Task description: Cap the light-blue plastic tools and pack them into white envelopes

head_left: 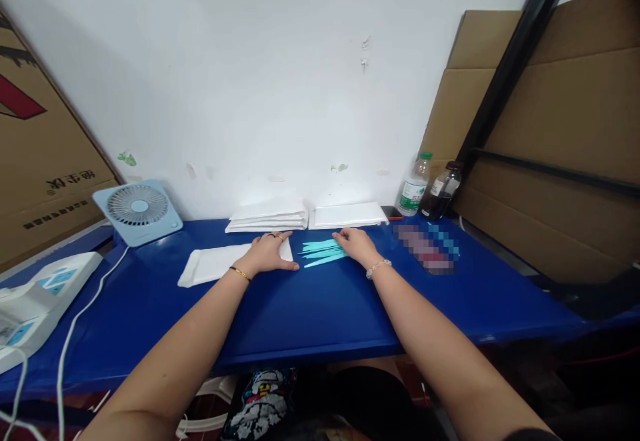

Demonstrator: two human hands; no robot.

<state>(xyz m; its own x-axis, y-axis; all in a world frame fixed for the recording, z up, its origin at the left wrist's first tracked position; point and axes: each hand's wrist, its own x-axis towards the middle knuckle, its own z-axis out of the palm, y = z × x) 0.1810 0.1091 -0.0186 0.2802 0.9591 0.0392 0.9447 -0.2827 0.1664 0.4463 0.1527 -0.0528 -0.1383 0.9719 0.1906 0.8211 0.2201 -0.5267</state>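
Teal strips (323, 250) pinched: right hand (358, 246) | left hand (269, 253): splayed over white packet (213, 264) | green-white bottle label (413, 191): illegible

A gold bangle (241, 273) is worn left — clear beads (378, 266) right.

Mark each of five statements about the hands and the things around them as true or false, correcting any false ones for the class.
1. The right hand is at the turquoise strips. True.
2. The left hand is over the strips. False: the left hand is over a white packet.
3. A green-capped bottle stands beside a dark-capped bottle. True.
4. A fan stands at the right. False: the fan stands at the left.
5. The bracelet nearest the left hand is gold-coloured. True.
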